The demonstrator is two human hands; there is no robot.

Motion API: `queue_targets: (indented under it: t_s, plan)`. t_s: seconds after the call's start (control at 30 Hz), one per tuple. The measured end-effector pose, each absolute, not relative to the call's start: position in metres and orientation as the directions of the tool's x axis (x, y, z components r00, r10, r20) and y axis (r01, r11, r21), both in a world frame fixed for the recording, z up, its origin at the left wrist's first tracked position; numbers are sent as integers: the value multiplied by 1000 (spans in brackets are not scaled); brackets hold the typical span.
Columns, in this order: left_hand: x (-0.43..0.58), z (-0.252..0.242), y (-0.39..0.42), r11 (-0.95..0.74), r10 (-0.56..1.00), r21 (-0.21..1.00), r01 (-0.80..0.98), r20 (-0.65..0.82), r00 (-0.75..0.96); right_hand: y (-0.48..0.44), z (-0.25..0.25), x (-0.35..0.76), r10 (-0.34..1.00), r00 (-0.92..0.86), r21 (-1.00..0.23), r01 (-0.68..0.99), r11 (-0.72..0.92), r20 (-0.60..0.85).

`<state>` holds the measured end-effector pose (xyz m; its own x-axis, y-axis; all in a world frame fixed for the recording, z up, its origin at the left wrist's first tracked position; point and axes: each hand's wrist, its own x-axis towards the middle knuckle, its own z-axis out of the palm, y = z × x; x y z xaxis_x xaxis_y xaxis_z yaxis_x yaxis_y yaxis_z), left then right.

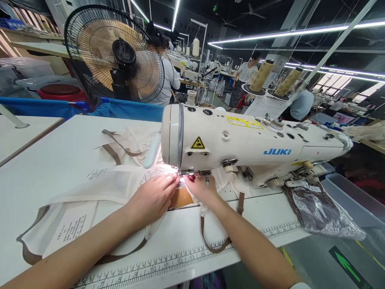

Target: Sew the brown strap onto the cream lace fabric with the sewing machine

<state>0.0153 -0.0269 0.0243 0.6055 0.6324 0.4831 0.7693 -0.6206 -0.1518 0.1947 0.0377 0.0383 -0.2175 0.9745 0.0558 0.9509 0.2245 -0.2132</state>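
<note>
A cream bra (117,182) with lace and brown straps lies spread under the needle of a white JUKI sewing machine (240,140). My left hand (156,196) has its fingers together on the lace, the fingertips pressed to the fabric just left of the presser foot. On the other side of the needle, my right hand (203,186) pinches the cloth, its fingertips partly hidden behind the needle area. A brown strap (204,237) loops down beneath my right wrist. Bright lamp light falls on the stitching spot. Between my hands an orange-brown patch (182,197) shows.
A printed ruler (168,263) runs along the table's front edge. To the right lie a plastic bag of dark material (321,208) and a clear bin (355,196). A large fan (120,52) stands behind the table. Thread cones (261,76) rise behind the machine; several people work farther back.
</note>
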Motion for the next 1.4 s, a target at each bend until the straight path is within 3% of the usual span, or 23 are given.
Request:
queue_targets:
  t_s: [0.13,0.4,0.6,0.9,1.13,1.4]
  plan:
    - [13,23,-26,-632,635,-128,764,480,605,37,40,194,976,-216,-263,940,218,37]
    - [13,24,-25,-625,645,-127,770,471,602,40,37,195,976,-216,-232,948,219,38]
    - [12,21,-25,-616,696,-55,786,429,576,38,40,196,976,-217,-239,946,217,27]
    - [17,26,-24,-612,638,-138,779,497,588,40,36,195,971,-232,-221,946,238,55]
    - [15,25,-26,-629,692,-14,778,445,568,38,39,195,974,-222,-242,943,228,49]
    - [12,17,-25,-632,621,-172,755,469,627,39,37,194,977,-203,-250,944,213,68]
